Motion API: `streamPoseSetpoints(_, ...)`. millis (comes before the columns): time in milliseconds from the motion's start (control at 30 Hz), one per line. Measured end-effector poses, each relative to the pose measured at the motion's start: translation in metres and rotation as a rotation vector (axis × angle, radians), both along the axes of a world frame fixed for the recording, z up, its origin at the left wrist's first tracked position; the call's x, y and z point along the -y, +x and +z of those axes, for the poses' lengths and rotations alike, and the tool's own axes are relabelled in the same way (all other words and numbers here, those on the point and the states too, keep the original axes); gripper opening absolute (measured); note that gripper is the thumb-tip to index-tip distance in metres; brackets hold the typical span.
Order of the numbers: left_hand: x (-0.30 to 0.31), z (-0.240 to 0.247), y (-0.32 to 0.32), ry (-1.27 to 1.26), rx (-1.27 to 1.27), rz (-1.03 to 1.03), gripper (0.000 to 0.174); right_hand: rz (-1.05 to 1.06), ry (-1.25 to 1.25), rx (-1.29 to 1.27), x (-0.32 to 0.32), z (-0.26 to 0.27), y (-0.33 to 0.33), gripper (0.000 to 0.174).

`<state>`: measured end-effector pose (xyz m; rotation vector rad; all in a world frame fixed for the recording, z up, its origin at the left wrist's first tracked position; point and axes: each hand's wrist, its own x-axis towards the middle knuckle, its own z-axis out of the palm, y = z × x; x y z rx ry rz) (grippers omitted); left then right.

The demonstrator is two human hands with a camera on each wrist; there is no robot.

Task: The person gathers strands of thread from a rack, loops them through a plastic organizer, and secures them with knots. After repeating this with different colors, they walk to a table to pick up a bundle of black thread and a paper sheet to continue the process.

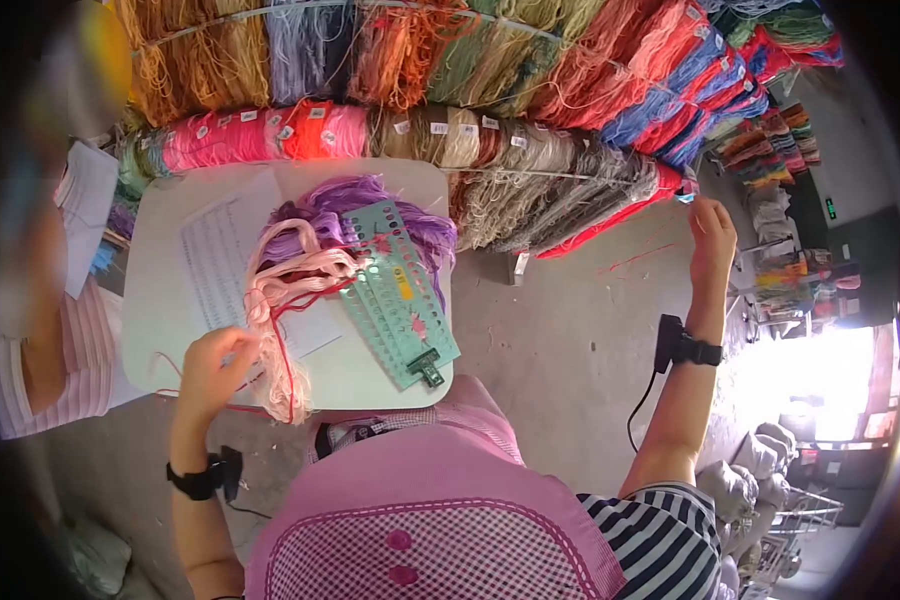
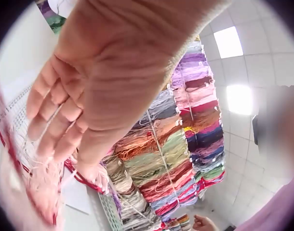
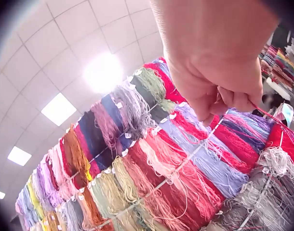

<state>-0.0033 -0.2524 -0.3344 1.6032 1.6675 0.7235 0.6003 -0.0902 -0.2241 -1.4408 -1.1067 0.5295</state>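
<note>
My left hand [image 1: 213, 375] is beside a pale pink skein of thread [image 1: 270, 310], which hangs over the near edge of the white table. In the left wrist view its fingers [image 2: 55, 118] are loosely extended and overlap the pale strands. Red thread [image 1: 288, 375] runs down along the pink skein. Far out to the right, my raised right hand [image 1: 712, 240] is at the end of the thread rack. Thumb and curled fingers pinch a red thread [image 3: 270, 115], which stretches away rightward in the right wrist view.
On the white table [image 1: 150, 300] lie purple skeins [image 1: 425, 235], a printed sheet [image 1: 205, 250] and a green punched card [image 1: 395, 310] with a black clip [image 1: 427, 368]. Racks of coloured skeins [image 1: 490, 60] line the far side. Another person's striped sleeve [image 1: 80, 350] is at left.
</note>
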Motion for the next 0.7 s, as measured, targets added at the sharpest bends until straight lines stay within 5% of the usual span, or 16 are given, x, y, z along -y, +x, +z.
streamPoseSetpoints(67, -0.011, -0.003, 0.021, -0.193, 0.279, 0.065, 0.018, 0.127, 0.158, -0.140, -0.007, -0.018, -0.043, 0.014)
streamPoseSetpoints(200, -0.034, -0.003, 0.090, -0.191, 0.658, 0.045, 0.023, 0.311, -0.074, 0.298, 0.012, -0.069, -0.155, 0.008)
streamPoseSetpoints(267, -0.050, -0.021, 0.103, -0.296, 0.717, 0.032, 0.028, 0.439, 0.071, 0.581, 0.026, -0.096, -0.208, 0.009)
streamPoseSetpoints(367, -0.064, -0.034, 0.120, -0.360, 0.843, 0.138, 0.031, 0.658, -0.034, 0.231, 0.032, -0.135, -0.257, 0.008)
streamPoseSetpoints(433, -0.072, -0.030, 0.129, -0.435, 0.887, 0.174, 0.031, 0.828, -0.355, 0.026, 0.037, -0.143, -0.274, 0.009)
streamPoseSetpoints(533, -0.076, -0.035, 0.135, -0.495, 0.961, 0.233, 0.030, 0.768, -0.422, -0.104, 0.033, -0.168, -0.292, 0.009)
streamPoseSetpoints(700, -0.073, -0.043, 0.138, -0.414, 0.962, 0.227, 0.029, 0.725, -0.180, 0.220, 0.036, -0.177, -0.292, 0.010)
